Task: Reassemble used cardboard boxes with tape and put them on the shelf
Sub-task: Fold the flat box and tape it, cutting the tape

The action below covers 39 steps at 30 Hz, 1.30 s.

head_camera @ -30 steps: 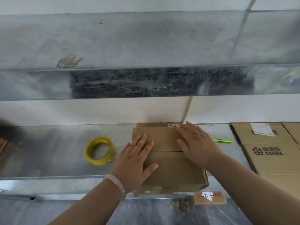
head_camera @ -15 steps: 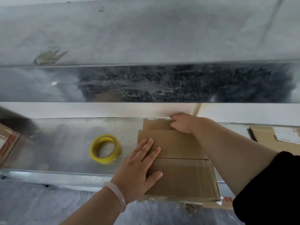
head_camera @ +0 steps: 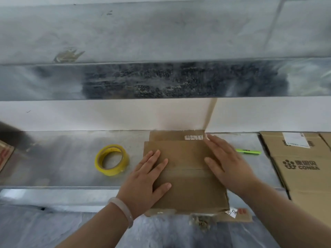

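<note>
Two flat hands press on a cardboard box [head_camera: 186, 176] lying on the metal shelf [head_camera: 62, 158]: the left hand [head_camera: 146, 181] on its near left part, the right hand [head_camera: 227, 163] on its far right part, fingers straight. A yellow tape roll [head_camera: 112, 162] sits just left of the box.

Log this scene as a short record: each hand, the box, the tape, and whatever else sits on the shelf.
left hand: flat on cardboard box, fingers straight
right hand: flat on box, right side
box state: flaps folded shut, seam visible
tape roll: yellow, left of box, untouched
green pen: right of box
flat cartons: far right of shelf
</note>
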Tool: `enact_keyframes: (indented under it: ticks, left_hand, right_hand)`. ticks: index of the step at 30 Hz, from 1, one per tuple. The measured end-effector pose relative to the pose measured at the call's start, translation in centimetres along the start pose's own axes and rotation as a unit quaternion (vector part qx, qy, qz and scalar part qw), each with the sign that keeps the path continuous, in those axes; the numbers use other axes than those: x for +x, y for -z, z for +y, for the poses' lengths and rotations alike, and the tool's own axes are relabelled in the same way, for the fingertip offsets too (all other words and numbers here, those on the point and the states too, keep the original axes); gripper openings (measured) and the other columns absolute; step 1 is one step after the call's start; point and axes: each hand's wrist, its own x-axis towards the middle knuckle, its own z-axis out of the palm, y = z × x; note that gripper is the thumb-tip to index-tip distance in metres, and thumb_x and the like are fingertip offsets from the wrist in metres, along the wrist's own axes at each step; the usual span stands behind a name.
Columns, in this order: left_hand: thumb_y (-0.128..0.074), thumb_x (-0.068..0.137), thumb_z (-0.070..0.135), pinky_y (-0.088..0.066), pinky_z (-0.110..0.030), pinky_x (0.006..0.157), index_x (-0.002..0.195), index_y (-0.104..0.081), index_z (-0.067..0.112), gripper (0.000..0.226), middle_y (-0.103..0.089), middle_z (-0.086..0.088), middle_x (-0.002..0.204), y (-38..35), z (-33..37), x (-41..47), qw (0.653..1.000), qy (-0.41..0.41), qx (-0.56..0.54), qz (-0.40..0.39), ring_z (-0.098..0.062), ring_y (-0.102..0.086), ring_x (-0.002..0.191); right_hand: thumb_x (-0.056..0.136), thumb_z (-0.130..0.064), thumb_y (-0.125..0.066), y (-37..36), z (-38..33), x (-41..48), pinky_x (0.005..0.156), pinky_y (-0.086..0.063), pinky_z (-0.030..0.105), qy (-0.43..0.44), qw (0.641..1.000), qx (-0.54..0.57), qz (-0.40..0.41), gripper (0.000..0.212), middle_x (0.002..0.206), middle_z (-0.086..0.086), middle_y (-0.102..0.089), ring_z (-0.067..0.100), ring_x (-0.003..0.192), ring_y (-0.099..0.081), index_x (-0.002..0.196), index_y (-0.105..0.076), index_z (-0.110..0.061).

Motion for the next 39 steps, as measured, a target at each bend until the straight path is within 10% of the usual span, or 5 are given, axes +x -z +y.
enact_keyframes:
  ticks: [12,20,25,31,39]
  left_hand:
    - [-0.004,0.071,0.092,0.008,-0.024,0.117,0.142,-0.023,0.057,0.081,0.03,0.009,0.156,-0.6,0.8,-0.6,0.997,0.069,-0.019,0.024,-0.015,0.019,0.148]
    - [-0.052,0.078,0.076,-0.018,-0.014,0.113,0.129,-0.033,0.066,0.055,0.027,0.016,0.157,-0.3,1.2,-1.3,0.981,0.094,-0.169,0.014,0.01,-0.004,0.139]
    - [-0.066,0.09,0.034,-0.015,0.003,0.104,0.127,-0.048,0.058,0.048,-0.002,0.014,0.161,0.4,-0.4,-1.1,0.96,0.094,-0.264,-0.003,0.015,-0.011,0.14]
    - [-0.06,0.092,0.035,-0.032,-0.021,0.113,0.131,-0.046,0.061,0.048,-0.026,0.022,0.153,1.1,0.3,-2.6,0.946,0.094,-0.309,-0.004,0.01,-0.032,0.135]
    - [-0.065,0.091,0.027,-0.033,0.004,0.088,0.125,-0.056,0.051,0.043,-0.045,0.035,0.131,7.6,5.5,-6.2,0.939,0.127,-0.318,0.021,0.026,-0.041,0.114]
  right_hand:
    - [0.066,-0.083,0.029,-3.4,0.3,-3.7,0.123,0.006,0.033,0.002,0.991,-0.116,-0.061,0.088,0.156,-0.018,0.027,0.006,0.145,0.029,0.144,0.022,-0.044]
    - [0.093,-0.064,-0.038,-3.7,-1.2,-5.1,0.12,-0.024,0.036,-0.092,0.993,0.058,-0.055,0.068,0.157,-0.016,0.033,0.019,0.151,-0.007,0.145,0.006,-0.059]
    - [0.096,-0.056,-0.045,-3.3,-0.7,-4.6,0.116,-0.024,0.03,-0.113,0.978,0.162,-0.059,0.06,0.16,-0.021,0.021,0.013,0.15,-0.012,0.144,-0.011,-0.061]
    - [0.099,-0.045,-0.049,-2.8,-2.0,-5.6,0.094,-0.036,0.02,-0.143,0.954,0.259,-0.05,0.06,0.148,-0.008,-0.033,0.007,0.118,-0.041,0.147,-0.015,-0.06]
    - [0.094,-0.05,-0.052,4.4,-5.0,-9.4,0.09,-0.04,0.022,-0.16,0.958,0.23,-0.058,0.054,0.133,-0.019,-0.043,0.003,0.112,-0.048,0.138,-0.025,-0.068]
